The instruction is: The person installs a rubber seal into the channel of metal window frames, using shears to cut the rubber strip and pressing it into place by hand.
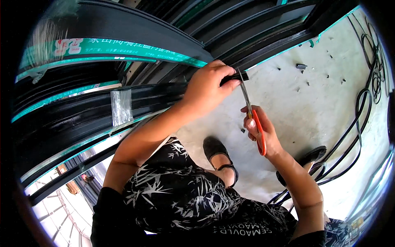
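Note:
My left hand (207, 84) pinches a black rubber-like strip (245, 75) between thumb and fingers, its short end sticking out to the right. My right hand (266, 131) grips orange-handled scissors (261, 138), with fingers in and around the loops. The metal blades point up and away from me. They meet the strip just beyond my left fingertips; whether they have cut into it cannot be told. Behind my left hand lie long black profiles (152, 92), one of which the strip seems to run along.
Green-and-white protective film (135, 48) covers some profiles, and clear tape (121, 108) wraps one bundle. Long black cords or strips (364, 107) lie coiled on the concrete floor (288, 99) at the right. Small black offcuts (301, 66) are scattered there. My shoes (216, 149) stand below my hands.

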Tool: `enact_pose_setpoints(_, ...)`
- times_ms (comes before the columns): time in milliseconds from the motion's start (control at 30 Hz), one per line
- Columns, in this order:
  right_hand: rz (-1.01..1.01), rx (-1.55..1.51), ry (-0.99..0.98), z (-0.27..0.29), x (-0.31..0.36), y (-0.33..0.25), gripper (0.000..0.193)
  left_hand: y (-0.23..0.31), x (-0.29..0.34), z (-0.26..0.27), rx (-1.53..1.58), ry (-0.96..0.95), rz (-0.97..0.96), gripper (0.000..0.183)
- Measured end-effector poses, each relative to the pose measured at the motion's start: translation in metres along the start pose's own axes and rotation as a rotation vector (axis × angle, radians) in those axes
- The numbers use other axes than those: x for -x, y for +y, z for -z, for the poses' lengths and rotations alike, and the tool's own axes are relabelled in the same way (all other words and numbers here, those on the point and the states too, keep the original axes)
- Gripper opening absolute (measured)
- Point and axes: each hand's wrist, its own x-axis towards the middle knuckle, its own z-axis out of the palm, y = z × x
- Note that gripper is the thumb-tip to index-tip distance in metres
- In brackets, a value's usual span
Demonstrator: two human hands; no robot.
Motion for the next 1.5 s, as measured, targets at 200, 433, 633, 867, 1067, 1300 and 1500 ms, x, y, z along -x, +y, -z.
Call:
enact_pose_setpoints(200,-0.095,-0.032,0.112,-0.013,0.002,-0.003,0.049,0.003,0.002,0.002,-0.065,0.009,-0.079,0.022)
enact_pose_setpoints(433,0.02,0.086,0.257,-0.02,0.013,0.009,0.029,0.004,0.004,0.004,-0.075,-0.138,-0.059,0.025)
enact_pose_setpoints(633,0.162,0.241,0.275,-0.01,0.012,-0.002,0.024,-0.003,0.013,0.013,-0.05,-0.218,-0.058,0.026)
enact_pose_setpoints(867,0.379,0.72,0.221,0.035,0.011,-0.043,0.05,0.014,-0.001,0.039,0.251,-0.316,0.122,0.031)
enact_pose_setpoints(1067,0.674,1.022,0.128,0.057,0.012,-0.056,0.059,0.022,-0.005,0.04,0.385,-0.325,-0.058,0.028)
enact_pose_setpoints(1300,0.698,1.031,0.066,0.053,0.007,-0.066,0.059,0.028,-0.003,0.046,0.469,-0.356,0.063,0.024)
enact_pose_setpoints(1500,0.676,1.012,0.064,0.048,0.004,-0.067,0.057,0.027,-0.001,0.047,0.459,-0.286,0.006,0.025)
